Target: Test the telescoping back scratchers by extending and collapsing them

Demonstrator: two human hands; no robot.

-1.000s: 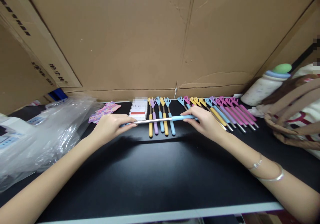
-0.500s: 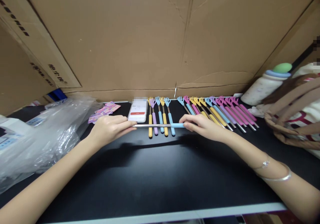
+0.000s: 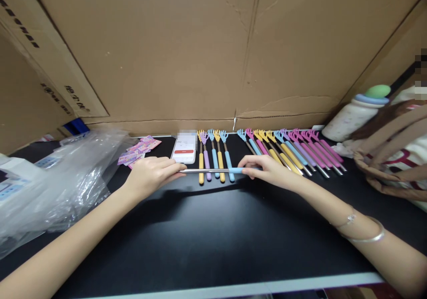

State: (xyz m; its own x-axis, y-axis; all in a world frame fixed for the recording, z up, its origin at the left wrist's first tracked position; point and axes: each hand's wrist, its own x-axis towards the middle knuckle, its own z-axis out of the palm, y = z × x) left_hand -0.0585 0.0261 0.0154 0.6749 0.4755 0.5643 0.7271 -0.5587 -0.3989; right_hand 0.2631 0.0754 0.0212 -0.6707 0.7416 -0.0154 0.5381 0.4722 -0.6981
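Observation:
Between my hands a back scratcher [image 3: 213,171] lies level above the black table. My left hand [image 3: 151,174] pinches the end of its bare metal rod. At the blue sleeve my right hand [image 3: 267,171] has thumb and fingers closed; a claw head cannot be seen. Behind the rod is a short row of back scratchers [image 3: 219,157] with yellow, purple and blue handles, claws pointing away from me. To the right of that row, more back scratchers [image 3: 290,152] lie slanted side by side, with blue, pink, yellow and purple parts and metal rod ends towards me.
A phone [image 3: 184,150] and pink-purple cards [image 3: 140,149] lie behind my left hand. Clear plastic bags [image 3: 73,179] cover the left side. A white bottle [image 3: 353,117] and a brown-strapped bag [image 3: 393,157] stand at the right. Cardboard [image 3: 167,59] walls the back.
Both hands and the back scratcher have come slightly lower, towards me. My right hand's fingers have shifted a little on the blue sleeve. The other things stay where they were.

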